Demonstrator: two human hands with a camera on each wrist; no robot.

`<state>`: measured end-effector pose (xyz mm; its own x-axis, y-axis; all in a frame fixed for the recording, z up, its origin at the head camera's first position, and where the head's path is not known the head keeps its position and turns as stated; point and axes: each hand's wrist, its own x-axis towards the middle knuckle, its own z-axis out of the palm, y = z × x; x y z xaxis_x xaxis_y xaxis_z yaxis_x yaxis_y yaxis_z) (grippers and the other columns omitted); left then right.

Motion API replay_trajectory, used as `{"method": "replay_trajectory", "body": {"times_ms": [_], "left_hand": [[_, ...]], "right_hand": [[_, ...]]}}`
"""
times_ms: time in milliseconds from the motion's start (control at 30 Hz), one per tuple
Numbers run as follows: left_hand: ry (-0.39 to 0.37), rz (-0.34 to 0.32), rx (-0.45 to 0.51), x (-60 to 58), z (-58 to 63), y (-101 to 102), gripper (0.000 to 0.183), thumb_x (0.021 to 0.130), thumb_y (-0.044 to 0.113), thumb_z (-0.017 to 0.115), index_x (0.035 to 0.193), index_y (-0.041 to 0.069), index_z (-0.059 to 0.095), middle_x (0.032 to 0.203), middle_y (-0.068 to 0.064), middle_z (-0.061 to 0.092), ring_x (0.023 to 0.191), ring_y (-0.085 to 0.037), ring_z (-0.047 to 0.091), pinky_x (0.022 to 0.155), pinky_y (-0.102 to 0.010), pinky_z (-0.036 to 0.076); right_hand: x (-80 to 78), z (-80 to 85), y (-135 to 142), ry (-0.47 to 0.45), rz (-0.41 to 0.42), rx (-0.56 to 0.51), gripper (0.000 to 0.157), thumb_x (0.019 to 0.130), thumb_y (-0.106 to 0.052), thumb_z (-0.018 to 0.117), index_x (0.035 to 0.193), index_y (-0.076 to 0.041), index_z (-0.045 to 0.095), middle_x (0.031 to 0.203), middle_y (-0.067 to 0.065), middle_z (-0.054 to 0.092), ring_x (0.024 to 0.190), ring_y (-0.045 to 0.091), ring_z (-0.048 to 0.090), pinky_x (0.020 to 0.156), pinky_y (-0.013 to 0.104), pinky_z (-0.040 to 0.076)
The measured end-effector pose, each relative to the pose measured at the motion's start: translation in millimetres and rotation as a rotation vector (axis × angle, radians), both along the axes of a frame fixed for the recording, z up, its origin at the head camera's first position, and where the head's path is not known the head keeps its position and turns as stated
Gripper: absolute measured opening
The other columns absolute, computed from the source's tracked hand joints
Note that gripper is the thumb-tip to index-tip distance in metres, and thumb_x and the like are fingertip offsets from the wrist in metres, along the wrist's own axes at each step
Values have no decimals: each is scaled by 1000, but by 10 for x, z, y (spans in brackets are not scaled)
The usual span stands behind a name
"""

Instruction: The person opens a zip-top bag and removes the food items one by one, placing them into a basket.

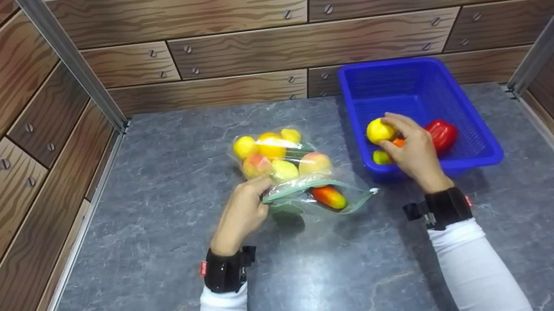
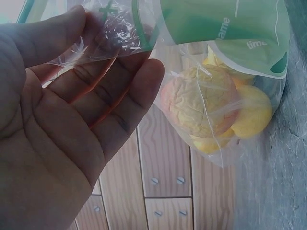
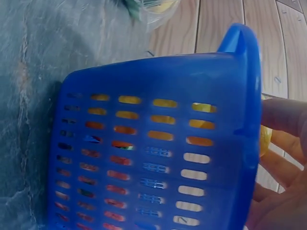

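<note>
My left hand (image 1: 242, 209) pinches the rim of a clear zip bag (image 1: 286, 192) with a green seal strip; in the left wrist view its thumb and fingers hold the plastic. Inside lie several yellow and orange fruits, peaches (image 1: 315, 163) and, close to the mouth, a red-and-yellow oblong fruit (image 1: 329, 197). Over the near left part of a blue basket (image 1: 476, 160), my right hand (image 1: 417, 155) grips a yellow lemon-like fruit (image 1: 380, 130) between thumb and fingers. The basket wall mostly hides that fruit in the right wrist view.
A red bell pepper (image 1: 442, 135) lies in the basket, beside orange and yellow-green pieces (image 1: 382, 157) partly covered by my right hand. The basket stands right of the bag on a grey marbled table (image 1: 166, 189). Wood-patterned walls (image 1: 239, 53) enclose the back and sides.
</note>
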<state>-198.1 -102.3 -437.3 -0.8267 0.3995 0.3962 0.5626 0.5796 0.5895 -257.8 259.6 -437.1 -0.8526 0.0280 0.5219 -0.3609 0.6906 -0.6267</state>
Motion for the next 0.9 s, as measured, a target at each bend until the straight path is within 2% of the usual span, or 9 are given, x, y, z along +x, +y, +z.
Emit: {"method": "replay_trajectory", "body": {"times_ms": [133,300,467,567,667,767,800,900], "left_hand": [[13,-1,3,-1,-4,3,35,74,-20,58,94,5,72,111,-13,76,99,-30,72,88,-41,59],[5,-4,8,-1,0,0,34,75,-19,59,94,5,72,102,-12,75,91,-28,70,83,-41,59],[0,-7,10,0,3,-1,33,76,-19,60,94,5,72,100,-10,75,88,-26,70,81,-40,59],[0,-4,6,3,1,2,32,77,-18,61,94,5,72,102,-9,76,90,-26,70,82,-39,59],[-6,-3,1,3,-7,3,30,77,-18,61,91,6,70,102,-9,76,89,-26,70,81,-39,59],[-5,-2,-4,0,-15,3,29,76,-19,61,88,6,69,103,-10,76,88,-26,70,80,-39,59],[-3,-2,-3,-1,-14,3,29,75,-19,61,88,6,68,104,-10,76,89,-27,70,80,-39,59],[-3,-4,3,-3,-10,1,31,75,-20,60,89,6,69,108,-13,76,92,-28,71,82,-39,60]], "right_hand": [[-14,-25,28,-57,10,39,42,83,10,70,125,9,67,138,25,62,128,43,58,98,54,52],[-4,-36,52,-115,8,39,38,85,9,65,123,10,68,136,23,64,128,42,59,103,53,50],[38,-32,27,-116,8,20,36,86,10,65,121,8,70,130,24,67,120,43,64,99,53,52],[87,-31,-7,-80,15,12,35,86,10,66,119,7,72,125,25,69,114,43,67,95,47,56],[153,-15,-52,-10,28,-1,34,84,11,67,117,6,73,120,25,71,109,42,69,93,22,55],[243,40,-113,88,55,-31,34,83,13,67,115,6,74,116,24,73,105,42,70,90,4,45],[276,64,-136,120,68,-42,34,82,14,67,114,6,74,115,24,73,104,41,70,90,2,43],[391,157,-218,210,112,-74,36,81,18,67,114,5,75,113,21,74,101,34,72,91,6,47]]}}
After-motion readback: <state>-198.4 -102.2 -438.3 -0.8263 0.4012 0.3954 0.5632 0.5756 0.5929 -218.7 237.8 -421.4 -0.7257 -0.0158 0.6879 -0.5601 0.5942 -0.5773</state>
